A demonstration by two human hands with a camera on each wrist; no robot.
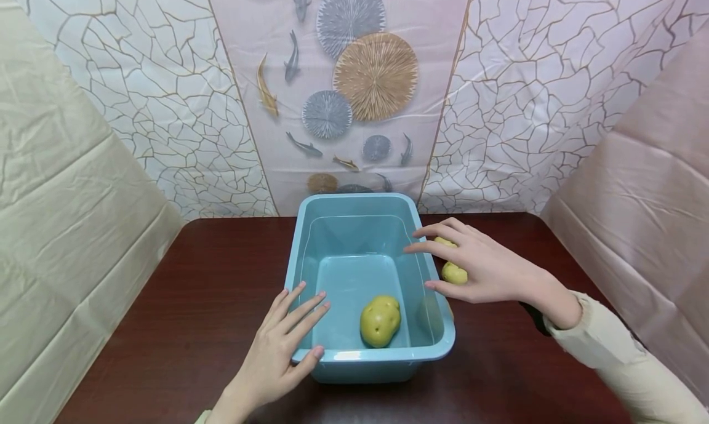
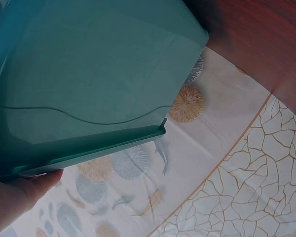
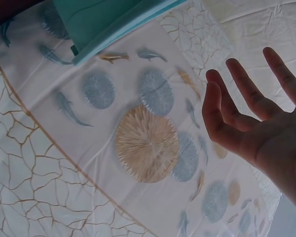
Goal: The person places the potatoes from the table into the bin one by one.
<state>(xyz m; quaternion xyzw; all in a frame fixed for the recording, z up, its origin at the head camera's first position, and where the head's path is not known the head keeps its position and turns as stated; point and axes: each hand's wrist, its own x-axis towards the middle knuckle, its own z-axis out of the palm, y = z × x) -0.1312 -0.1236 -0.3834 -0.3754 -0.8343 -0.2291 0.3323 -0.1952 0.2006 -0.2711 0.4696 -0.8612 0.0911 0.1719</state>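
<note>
A light blue plastic basin (image 1: 354, 355) stands on the table with one yellow potato (image 1: 380, 320) on its floor, near the front right. At the basin's front left corner my left hand (image 1: 275, 344) rests on the rim, its fingers spread over the inside. My right hand (image 1: 479, 261) is over the right rim, fingers apart and slightly bent, holding nothing. Behind it, more yellow potatoes (image 1: 454, 273) lie right of the basin, partly hidden by the hand. The right wrist view shows the same right hand (image 3: 261, 116) with nothing in its fingers.
The dark red-brown wooden table (image 1: 221, 276) carries the basin. A patterned cloth backdrop (image 1: 498, 104) hangs along the back edge. Plain cloth panels (image 1: 66, 227) slope along the left and right sides.
</note>
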